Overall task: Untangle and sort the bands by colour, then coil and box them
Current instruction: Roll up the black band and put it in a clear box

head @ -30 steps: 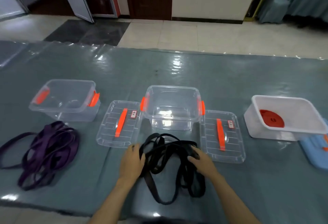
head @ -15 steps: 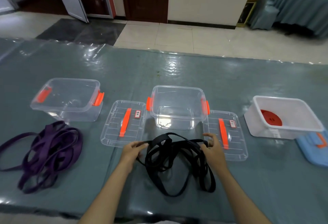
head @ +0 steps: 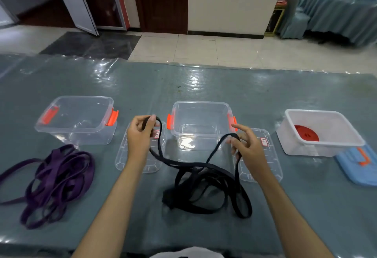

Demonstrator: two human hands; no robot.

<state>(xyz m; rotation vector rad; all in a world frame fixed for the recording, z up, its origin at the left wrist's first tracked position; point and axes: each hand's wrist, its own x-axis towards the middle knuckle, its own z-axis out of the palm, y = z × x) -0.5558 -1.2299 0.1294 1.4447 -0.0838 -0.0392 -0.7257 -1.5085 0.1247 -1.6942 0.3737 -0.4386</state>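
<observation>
Two hands, left (head: 140, 133) and right (head: 247, 147), each pinch the black band (head: 206, 184); its tangle hangs between their closed grips.

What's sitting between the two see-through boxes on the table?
In the head view, a clear lid lies flat between the left clear box and the middle clear box. The left hand, holding the black band, hovers over it.
</observation>
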